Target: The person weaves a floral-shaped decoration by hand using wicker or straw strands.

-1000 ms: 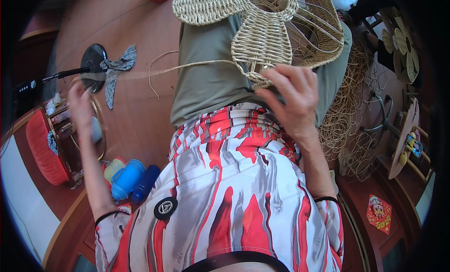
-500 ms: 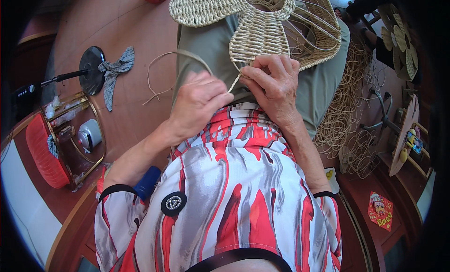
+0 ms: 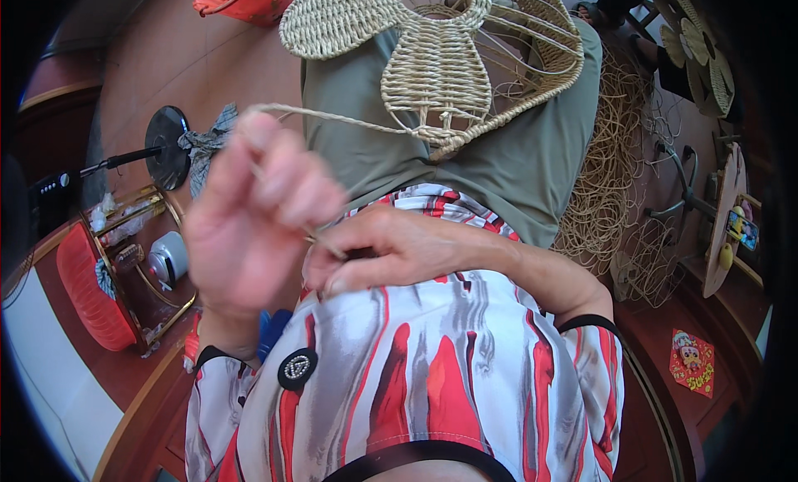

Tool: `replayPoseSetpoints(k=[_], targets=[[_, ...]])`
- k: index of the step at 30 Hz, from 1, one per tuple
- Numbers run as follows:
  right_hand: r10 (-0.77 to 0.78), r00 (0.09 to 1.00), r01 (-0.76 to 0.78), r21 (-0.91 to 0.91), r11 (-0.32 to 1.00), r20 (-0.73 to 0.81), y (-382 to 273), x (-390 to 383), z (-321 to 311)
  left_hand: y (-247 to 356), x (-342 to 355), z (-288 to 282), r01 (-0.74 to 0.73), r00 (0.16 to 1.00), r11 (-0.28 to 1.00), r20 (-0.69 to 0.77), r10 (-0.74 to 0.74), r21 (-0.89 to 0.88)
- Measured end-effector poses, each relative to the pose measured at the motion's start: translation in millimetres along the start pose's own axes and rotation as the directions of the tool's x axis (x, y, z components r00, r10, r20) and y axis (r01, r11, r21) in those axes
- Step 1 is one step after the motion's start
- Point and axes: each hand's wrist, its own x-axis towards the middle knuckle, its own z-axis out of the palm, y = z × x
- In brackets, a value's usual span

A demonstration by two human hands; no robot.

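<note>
Woven piece [image 3: 445, 54] on my lap [image 3: 524, 179], ahead of my right hand [image 3: 381, 249], nearer one, pinching strand [image 3: 341, 116]. Left hand [image 3: 258, 220] farther left, fingers curled, too blurred to tell grip. Near petal [image 3: 435, 83]: long axis runs toward me.

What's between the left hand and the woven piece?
In the head view, a pale strand runs from the left hand to the woven piece, over the grey-green trouser leg.

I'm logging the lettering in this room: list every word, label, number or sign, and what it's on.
Red paper sign: yellow lettering, not copied out here.
Round black badge: pale mark, too small to read surely.
Small blue card: any print is too small to read.
Nothing else reads clearly.
</note>
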Motion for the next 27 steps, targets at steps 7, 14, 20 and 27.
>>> replayPoseSetpoints(k=[7, 14, 20, 27], targets=[[0.202, 0.630, -0.416, -0.105, 0.903, -0.750, -22, -186, -67, 109, 13, -138, 0.162, 0.926, 0.548, -0.319, 0.202, 0.820], [0.007, 0.379, -0.744, -0.300, 0.597, -0.925, -49, -238, -57, 81, 65, -139, 0.431, 0.894, -0.031, -0.422, 0.154, 0.902], [-0.420, 0.794, -0.398, -0.898, 0.187, -0.440, -58, -113, -34, 17, 54, -48, -0.522, 0.757, -0.366, 0.616, 0.217, 0.771], [-0.745, 0.609, -0.031, -0.947, 0.319, -0.271, -29, -54, -16, -40, 29, -1, -0.248, 0.931, 0.534, 0.351, -0.099, 0.808]])
